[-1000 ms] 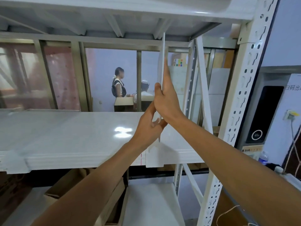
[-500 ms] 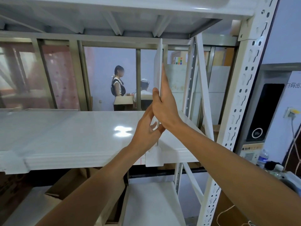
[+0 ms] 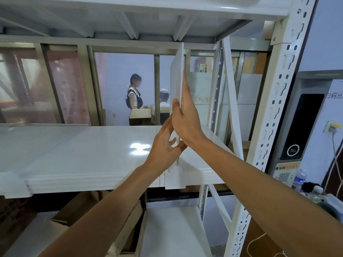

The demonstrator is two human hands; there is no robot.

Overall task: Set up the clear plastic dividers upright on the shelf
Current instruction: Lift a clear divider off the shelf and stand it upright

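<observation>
From the head view, the right hand (image 3: 185, 115) lies flat against the clear plastic divider (image 3: 177, 75), thumb hooked round its near edge, while the left hand (image 3: 166, 147), fingers loosely spread, steadies its lower part. The divider stands upright on the white shelf (image 3: 78, 151), near the right upright post (image 3: 272, 115). Released unseated, it would likely tip (the glossy surface looks slippery). Beyond, a glass partition (image 3: 118, 86) shows another room.

A clear divider (image 3: 177, 75) stands upright on the white shelf (image 3: 74, 153), its foot at the shelf's front edge and its top near the shelf above. The right hand (image 3: 185, 119) lies flat against the divider's right face, thumb hooked over its near edge. The left hand (image 3: 165, 147), fingers (image 3: 171, 140) spread, is at the divider's left side, low down.
</observation>
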